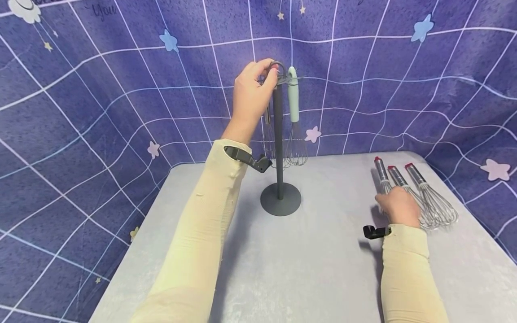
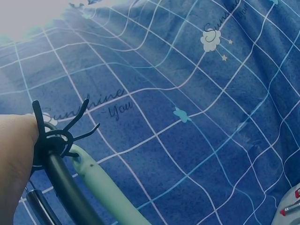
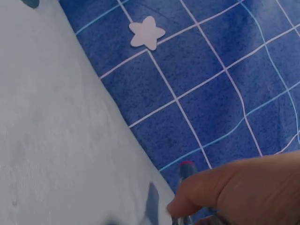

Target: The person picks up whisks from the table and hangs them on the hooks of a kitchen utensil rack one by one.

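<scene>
A dark grey whisk stand (image 1: 278, 143) rises from a round base, with hooks (image 2: 75, 115) spreading from its top. My left hand (image 1: 252, 89) grips the stand's top beside the ring, thumb and fingers bent around it. A whisk with a pale green handle (image 1: 293, 101) hangs from a hook on the right. Behind the pole hangs a metal-handled whisk (image 1: 267, 115), partly hidden by my hand. At the right, my right hand (image 1: 400, 207) pinches the leftmost red-tipped whisk (image 1: 381, 170) near its wires; the fingers hide its lower part. Its handle (image 3: 186, 169) points up past my thumb.
Two more red-tipped whisks, a middle one (image 1: 397, 176) and a right one (image 1: 416, 173), lie side by side on the pale grey table (image 1: 307, 264). A purple-blue curtain (image 1: 355, 58) with grid lines and stars stands behind and around the table's edges.
</scene>
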`<state>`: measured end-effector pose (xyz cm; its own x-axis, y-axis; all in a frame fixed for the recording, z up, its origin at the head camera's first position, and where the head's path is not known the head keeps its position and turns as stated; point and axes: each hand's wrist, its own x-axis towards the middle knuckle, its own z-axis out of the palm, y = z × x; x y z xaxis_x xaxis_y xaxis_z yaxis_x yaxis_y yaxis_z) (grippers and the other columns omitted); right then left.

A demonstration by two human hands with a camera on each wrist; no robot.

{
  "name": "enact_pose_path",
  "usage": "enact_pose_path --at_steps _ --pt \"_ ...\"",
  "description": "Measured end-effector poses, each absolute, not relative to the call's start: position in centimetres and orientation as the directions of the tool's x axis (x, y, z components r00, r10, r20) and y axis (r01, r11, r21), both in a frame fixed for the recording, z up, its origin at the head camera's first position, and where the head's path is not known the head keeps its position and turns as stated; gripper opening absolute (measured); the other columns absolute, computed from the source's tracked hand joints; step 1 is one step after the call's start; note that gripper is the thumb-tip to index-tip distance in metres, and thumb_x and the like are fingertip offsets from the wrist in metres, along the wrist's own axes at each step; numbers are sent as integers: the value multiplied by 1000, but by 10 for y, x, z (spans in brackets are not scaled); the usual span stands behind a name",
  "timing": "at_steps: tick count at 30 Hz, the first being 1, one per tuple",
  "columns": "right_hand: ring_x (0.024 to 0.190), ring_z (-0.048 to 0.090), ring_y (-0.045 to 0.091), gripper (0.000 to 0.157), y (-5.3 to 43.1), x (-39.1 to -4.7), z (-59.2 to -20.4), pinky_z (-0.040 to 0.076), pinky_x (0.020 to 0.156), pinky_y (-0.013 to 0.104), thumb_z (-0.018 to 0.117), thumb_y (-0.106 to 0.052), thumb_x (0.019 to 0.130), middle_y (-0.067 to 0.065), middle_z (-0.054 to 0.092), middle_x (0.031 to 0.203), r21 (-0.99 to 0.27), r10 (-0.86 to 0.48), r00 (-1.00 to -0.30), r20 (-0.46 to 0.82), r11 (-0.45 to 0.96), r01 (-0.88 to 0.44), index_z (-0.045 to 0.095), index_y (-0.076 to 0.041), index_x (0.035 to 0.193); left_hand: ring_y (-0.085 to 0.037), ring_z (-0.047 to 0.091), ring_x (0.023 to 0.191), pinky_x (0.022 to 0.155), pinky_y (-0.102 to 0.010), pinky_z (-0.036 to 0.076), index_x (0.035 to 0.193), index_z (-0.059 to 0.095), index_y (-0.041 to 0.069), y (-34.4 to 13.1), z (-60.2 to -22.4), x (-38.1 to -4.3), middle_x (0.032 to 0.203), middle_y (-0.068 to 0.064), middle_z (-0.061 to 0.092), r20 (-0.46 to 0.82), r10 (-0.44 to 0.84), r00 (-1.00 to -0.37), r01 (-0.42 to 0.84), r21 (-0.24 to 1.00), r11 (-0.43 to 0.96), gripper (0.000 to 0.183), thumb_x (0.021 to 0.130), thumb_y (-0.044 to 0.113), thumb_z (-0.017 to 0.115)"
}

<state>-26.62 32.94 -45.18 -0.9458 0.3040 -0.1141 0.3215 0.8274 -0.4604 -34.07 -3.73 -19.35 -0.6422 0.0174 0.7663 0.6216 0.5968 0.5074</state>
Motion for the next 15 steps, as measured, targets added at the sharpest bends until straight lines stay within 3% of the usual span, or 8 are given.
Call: enact_pose_path --at_steps 3,10,15 --pt "85 63 50 49 328 -268 -450 47 52 50 56 -41 90 37 61 101 -496 331 -940 -84 804 328 59 8 95 -12 61 93 78 -23 44 115 76 12 -38 -193 -341 99 -2 69 767 19 -642 620 504 602 22 99 20 63" --pt "98 57 60 56 325 -270 -446 46 63 58 57 -40 92 43 56 114 -555 343 -939 18 785 276 53 10 117 -12 61 93 77 -22 44 115 76 12 -38 -193 -340 100 -2 69 766 18 -642 620 505 601 22 99 20 63" --pt "101 56 60 60 322 -269 -443 46 69 62 57 -38 94 40 57 118 -610 356 -931 83 757 235 52 8 131 -11 62 94 78 -23 45 116 76 13 -38 -193 -340 100 -1 69 761 19 -648 612 506 608 22 99 20 63"
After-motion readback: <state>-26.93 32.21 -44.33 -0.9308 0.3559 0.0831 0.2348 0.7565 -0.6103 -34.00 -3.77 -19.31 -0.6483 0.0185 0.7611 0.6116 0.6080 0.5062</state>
